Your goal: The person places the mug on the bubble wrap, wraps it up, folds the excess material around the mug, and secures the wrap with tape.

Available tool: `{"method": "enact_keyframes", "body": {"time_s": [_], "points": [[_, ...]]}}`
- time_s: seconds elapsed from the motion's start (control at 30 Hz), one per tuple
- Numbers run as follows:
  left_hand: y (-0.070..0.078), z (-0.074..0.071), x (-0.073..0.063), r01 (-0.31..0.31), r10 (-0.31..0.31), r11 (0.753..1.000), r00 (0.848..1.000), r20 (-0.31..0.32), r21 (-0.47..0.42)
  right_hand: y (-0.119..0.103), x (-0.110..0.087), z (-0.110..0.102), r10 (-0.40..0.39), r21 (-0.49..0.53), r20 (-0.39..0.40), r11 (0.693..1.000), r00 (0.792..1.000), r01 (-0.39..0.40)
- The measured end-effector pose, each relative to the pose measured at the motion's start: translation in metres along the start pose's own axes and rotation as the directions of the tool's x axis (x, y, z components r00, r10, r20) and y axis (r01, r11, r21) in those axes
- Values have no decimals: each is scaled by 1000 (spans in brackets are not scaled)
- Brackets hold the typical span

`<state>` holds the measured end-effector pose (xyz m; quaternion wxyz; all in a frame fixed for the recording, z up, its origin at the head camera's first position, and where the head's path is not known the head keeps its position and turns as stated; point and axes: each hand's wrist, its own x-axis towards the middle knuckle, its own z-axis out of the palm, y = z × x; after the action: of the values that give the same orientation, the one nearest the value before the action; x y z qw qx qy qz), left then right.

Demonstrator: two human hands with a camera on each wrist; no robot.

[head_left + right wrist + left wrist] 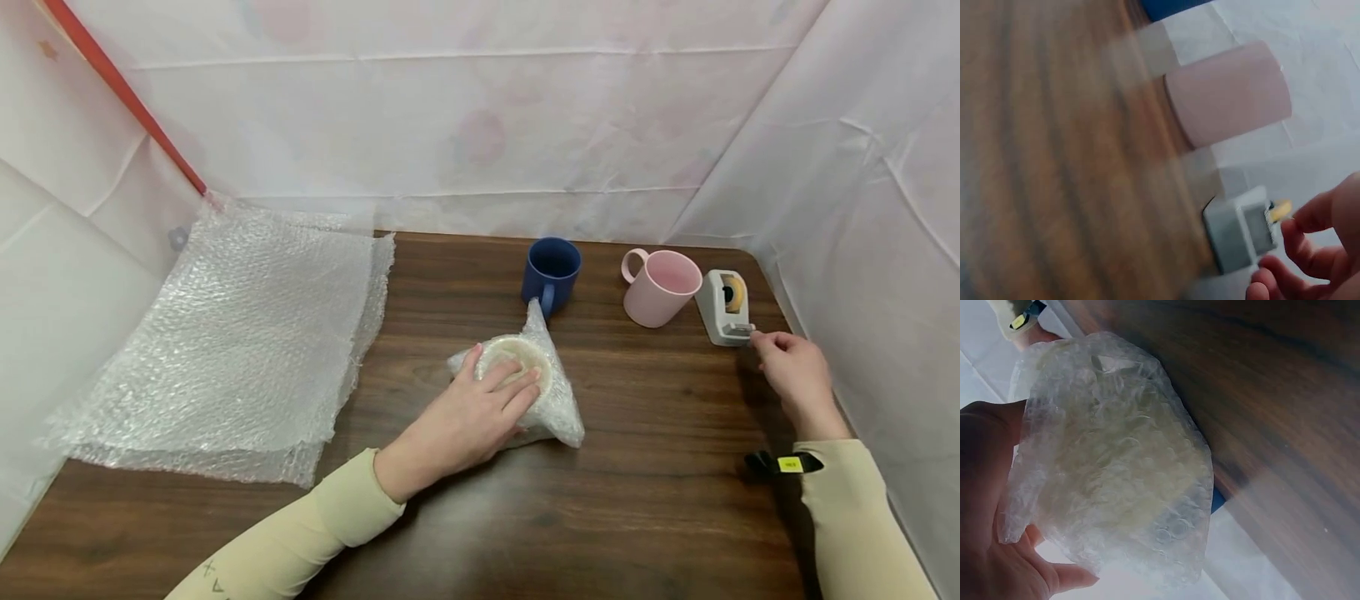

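Where the brown table (660,500) meets the pale backdrop (420,125), I see a blue mug (551,271), a pink mug (654,300) and a white tape dispenser (722,329) in a row; bubble wrap sheets (247,333) spread over the left side below a red pole (123,92). From my remote seat, the wrapped bundle (566,417) sits mid-table, its round cream end upward and one peak of wrap crossing my sight of the blue mug's handle; I cannot tell whether they touch. The person's left hand (468,417) lies across the bundle's top, fingers spread and fairly straight. The right hand (797,375) has thumb and finger pinched together at the dispenser's front, seemingly on the tape end, though that strip is too small for me to make out. My left wrist view alone reveals the bundle's creased side with cream showing through; the right wrist view gives me the pinching fingertips close up. An X is legible on the left sleeve (300,521); the yellow label (790,464) near the right cuff is too small to read.
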<state>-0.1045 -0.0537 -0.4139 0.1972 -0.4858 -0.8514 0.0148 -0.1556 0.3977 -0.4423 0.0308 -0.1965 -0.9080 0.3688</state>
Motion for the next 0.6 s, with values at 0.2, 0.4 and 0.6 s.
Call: {"method": "enact_keyframes", "body": {"time_s": [0.2, 0.4, 0.6], "points": [[-1, 1, 0, 3, -3, 1000, 1000, -9, -24, 15, 1, 5, -11, 59, 139, 998, 990, 2], [-2, 1, -1, 8, -9, 999, 1000, -16, -38, 19, 11, 4, -27, 47, 191, 999, 981, 19], [-2, 2, -1, 14, -15, 999, 1000, -5, -47, 17, 12, 4, -77, 62, 197, 996, 977, 66]]}}
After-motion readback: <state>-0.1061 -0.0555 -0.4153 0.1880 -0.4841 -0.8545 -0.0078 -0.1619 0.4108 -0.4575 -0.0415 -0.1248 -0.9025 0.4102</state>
